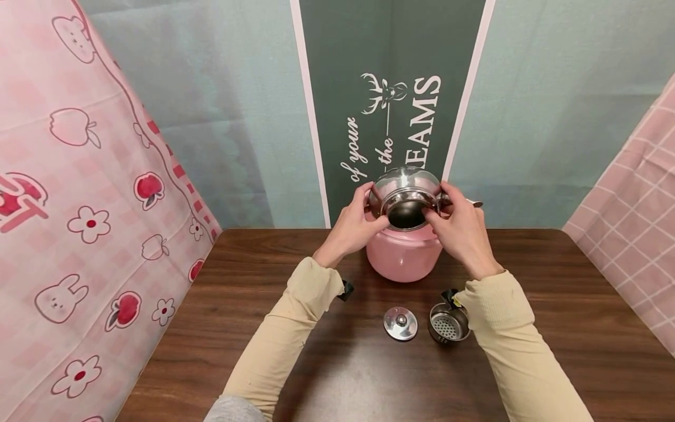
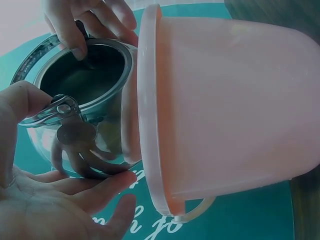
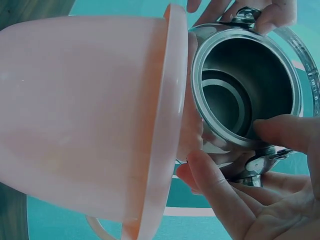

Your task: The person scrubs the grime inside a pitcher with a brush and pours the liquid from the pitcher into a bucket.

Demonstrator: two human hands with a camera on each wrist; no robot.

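Note:
A shiny metal teapot (image 1: 406,177) is tilted over the pink bucket (image 1: 403,262), its open mouth facing me and the dark inside showing. My left hand (image 1: 352,225) holds the pot's left side, with the thumb near the rim. From the opposite side my right hand (image 1: 464,230) grips it, and in the right wrist view that thumb reaches over the rim into the mouth. The pot's curved handle (image 3: 306,62) hangs to one side. In the left wrist view the pot's body overlaps the bucket's rim (image 2: 150,115).
On the brown wooden table (image 1: 221,328), nearer to me, lie the small metal lid (image 1: 401,324) with a knob and a perforated metal strainer basket (image 1: 448,325). The strainer is close to my right sleeve (image 1: 503,302). Fabric curtains (image 1: 227,117) stand behind and on both sides.

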